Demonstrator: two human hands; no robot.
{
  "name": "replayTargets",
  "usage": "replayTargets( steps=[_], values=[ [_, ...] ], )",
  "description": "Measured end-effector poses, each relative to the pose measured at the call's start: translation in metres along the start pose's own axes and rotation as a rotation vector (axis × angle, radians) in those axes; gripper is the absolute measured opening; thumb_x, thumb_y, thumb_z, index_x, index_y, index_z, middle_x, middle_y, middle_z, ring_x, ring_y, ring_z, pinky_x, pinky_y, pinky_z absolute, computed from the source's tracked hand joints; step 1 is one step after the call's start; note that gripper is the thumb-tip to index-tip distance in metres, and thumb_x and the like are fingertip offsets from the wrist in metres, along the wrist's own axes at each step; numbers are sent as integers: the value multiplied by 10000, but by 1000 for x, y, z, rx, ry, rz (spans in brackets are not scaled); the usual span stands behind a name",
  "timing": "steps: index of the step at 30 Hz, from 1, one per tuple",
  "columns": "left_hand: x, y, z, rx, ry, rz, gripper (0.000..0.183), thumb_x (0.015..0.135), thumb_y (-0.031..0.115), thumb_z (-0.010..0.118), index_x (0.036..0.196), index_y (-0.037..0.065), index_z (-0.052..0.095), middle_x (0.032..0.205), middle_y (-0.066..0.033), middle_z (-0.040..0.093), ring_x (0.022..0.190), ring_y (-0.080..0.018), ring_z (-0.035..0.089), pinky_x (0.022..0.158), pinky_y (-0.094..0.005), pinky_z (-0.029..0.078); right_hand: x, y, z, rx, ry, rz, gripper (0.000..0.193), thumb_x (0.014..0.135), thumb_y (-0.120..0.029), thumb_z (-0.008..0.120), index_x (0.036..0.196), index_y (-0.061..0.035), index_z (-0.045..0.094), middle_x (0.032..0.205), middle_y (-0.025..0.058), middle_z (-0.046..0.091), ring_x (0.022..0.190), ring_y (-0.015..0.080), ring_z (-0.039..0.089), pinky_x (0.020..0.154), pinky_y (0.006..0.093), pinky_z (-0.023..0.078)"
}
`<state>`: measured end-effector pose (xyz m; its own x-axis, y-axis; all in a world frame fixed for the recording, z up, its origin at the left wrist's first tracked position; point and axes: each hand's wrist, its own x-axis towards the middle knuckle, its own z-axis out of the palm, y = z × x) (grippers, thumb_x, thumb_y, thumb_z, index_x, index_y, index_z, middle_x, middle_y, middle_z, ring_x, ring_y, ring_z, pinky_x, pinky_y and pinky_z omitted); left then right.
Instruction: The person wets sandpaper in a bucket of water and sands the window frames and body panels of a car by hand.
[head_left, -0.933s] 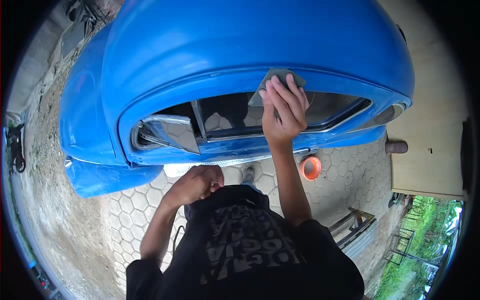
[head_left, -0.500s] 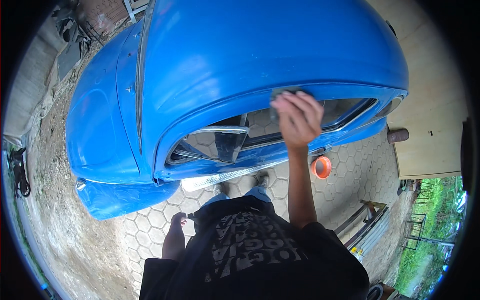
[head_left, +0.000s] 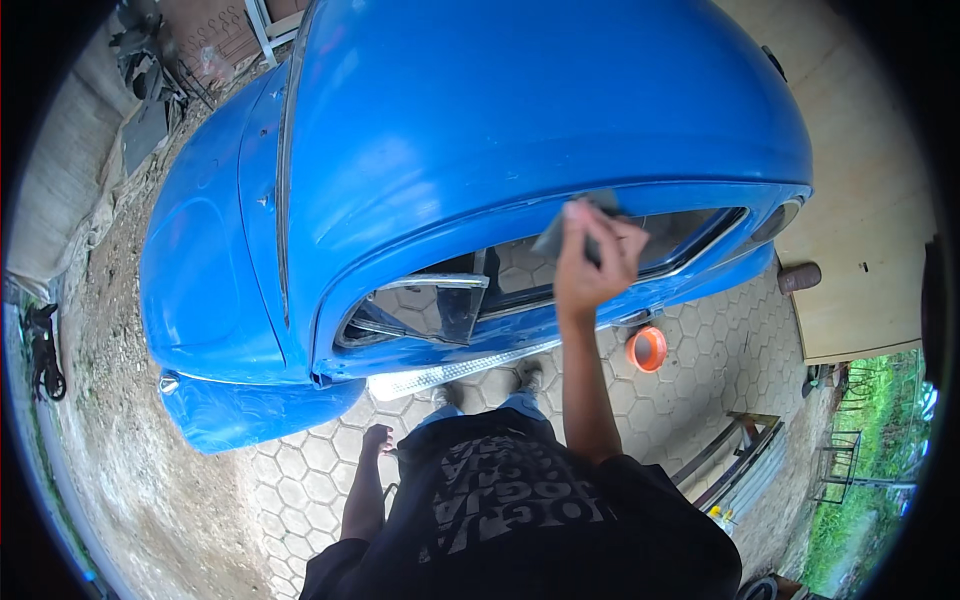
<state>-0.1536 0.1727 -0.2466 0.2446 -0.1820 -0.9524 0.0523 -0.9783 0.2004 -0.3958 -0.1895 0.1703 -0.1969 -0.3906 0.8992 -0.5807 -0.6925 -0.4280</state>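
The right hand [head_left: 592, 262] is raised to the blue car [head_left: 520, 130], fingers curled closed around a small grey sanding pad [head_left: 568, 228] that it presses against the painted edge just above the side window opening [head_left: 560, 270], at about 1 o'clock from the centre of the view. The left hand [head_left: 376, 440] hangs down at about 7 o'clock beside the person's hip, loose and part-open, with nothing in it. To work this strip well, I judge the pad should lie flat on the curve of the roof edge and travel along the line of the window frame – short, even strokes, light pressure at the lip so the pad does not slip over into the opening. The edge is narrow there: bare glassless gap below, wide smooth roof above, so there is far more free room upward toward 12 o'clock than downward. The quarter window [head_left: 440, 305] stands ajar at 9 o'clock from the working hand, close enough to catch the forearm on a long stroke. On the hexagonal paving [head_left: 700, 370] an orange bowl-like container [head_left: 647, 349] sits near the car's sill at 4 o'clock – well apart from the feet.
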Motion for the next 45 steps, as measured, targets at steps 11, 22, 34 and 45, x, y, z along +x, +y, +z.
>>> replayTargets(
  steps=[11, 22, 34, 45],
  values=[
    [-34, 68, 58, -119, 47, 148, 262, 893, 191, 406, 1029, 96, 610, 743, -43, 586, 563, -149, 551, 510, -306, 475, 55, 114, -53, -83, 186, 205, 174, 713, 3, 741, 862, -88, 736, 704, 17, 471, 627, 137, 457, 523, 277, 355],
    [-53, 102, 118, -9, 5, 88, 203, 902, 199, 465, 1003, 103, 612, 746, -32, 605, 534, -144, 562, 479, -300, 463, 100, 198, -81, -26, 231, 283, 96, 723, -55, 752, 796, -102, 709, 668, 15, 498, 583, 158, 470, 538, 289, 351],
    [-68, 129, 158, -89, 82, 265, 194, 892, 157, 460, 968, 73, 617, 706, -66, 602, 524, -138, 556, 451, -257, 445, 139, 287, -116, -78, 260, 251, 63, 765, -44, 721, 800, -28, 672, 697, 48, 538, 613, 148, 485, 564, 285, 381],
    [68, 96, 158, 547, -248, 428, 217, 884, 180, 484, 1022, 119, 641, 830, -73, 649, 705, -217, 641, 637, -381, 529, 144, 282, -103, -34, 283, 217, 60, 802, -47, 693, 802, -14, 643, 701, 54, 539, 630, 137, 498, 564, 258, 381]
  ],
)
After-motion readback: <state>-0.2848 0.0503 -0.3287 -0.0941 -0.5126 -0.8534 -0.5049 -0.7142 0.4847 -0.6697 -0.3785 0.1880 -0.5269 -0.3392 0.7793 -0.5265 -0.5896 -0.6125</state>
